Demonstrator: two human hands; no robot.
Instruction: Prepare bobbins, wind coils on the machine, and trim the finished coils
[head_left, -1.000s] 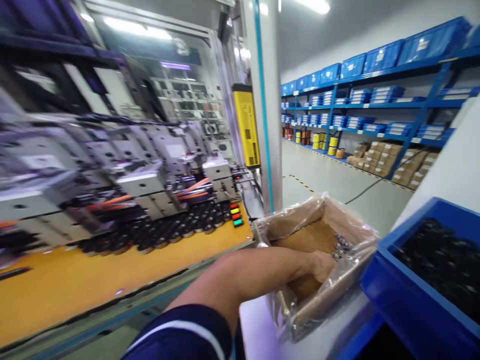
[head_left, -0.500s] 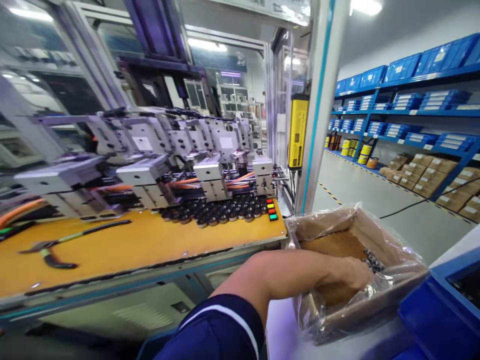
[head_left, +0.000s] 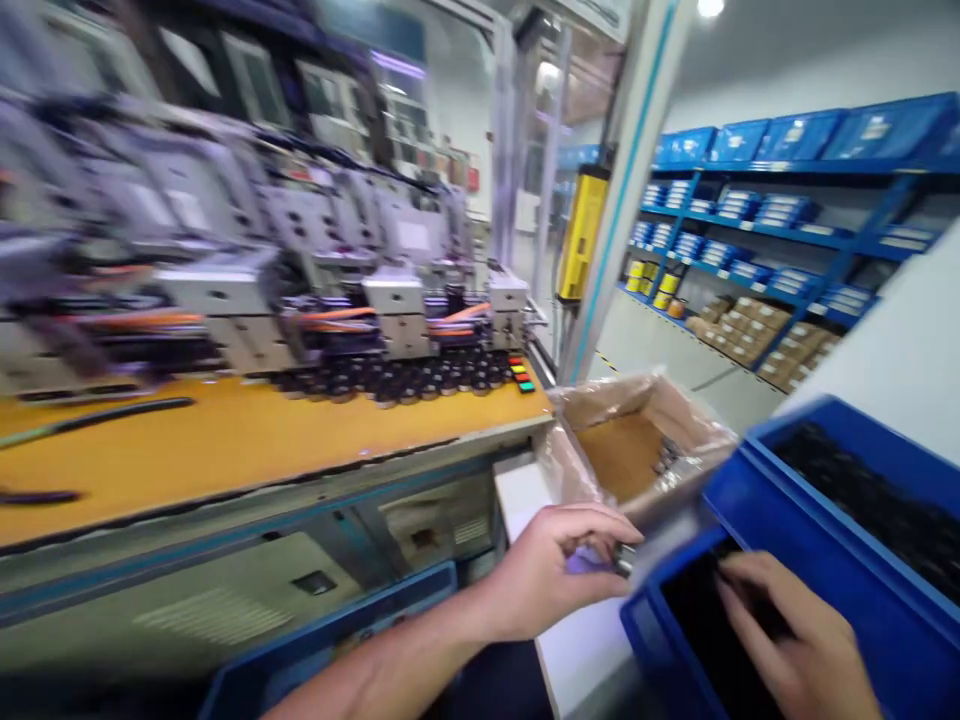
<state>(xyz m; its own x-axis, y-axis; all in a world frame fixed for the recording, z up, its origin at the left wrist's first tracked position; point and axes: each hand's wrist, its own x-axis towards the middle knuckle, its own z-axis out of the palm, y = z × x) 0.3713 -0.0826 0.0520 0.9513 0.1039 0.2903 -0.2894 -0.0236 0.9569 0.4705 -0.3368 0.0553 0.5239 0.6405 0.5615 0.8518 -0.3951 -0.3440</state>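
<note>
My left hand (head_left: 574, 565), thumb and fingers closed, holds a small shiny metal part (head_left: 624, 560) above the white surface (head_left: 581, 640). My right hand (head_left: 799, 625) is at the near blue bin (head_left: 679, 655), its fingers curled together over the dark contents. Whatever those fingers grip cannot be made out against the black. Beyond my left hand stands a cardboard box (head_left: 622, 455) lined with clear plastic, with a few small metal parts (head_left: 666, 455) in its right corner.
A larger blue bin (head_left: 847, 540) heaped with black parts is on the right. Rows of black round parts (head_left: 390, 380) line the yellow bench (head_left: 300, 450), below machine fixtures. Another blue bin (head_left: 337, 625) is low under the bench. Shelves stand at the back right.
My left hand has come out of the cardboard box, back toward me, with a metal part. My right hand has come into view at the near blue bin. The view has swung right.
</note>
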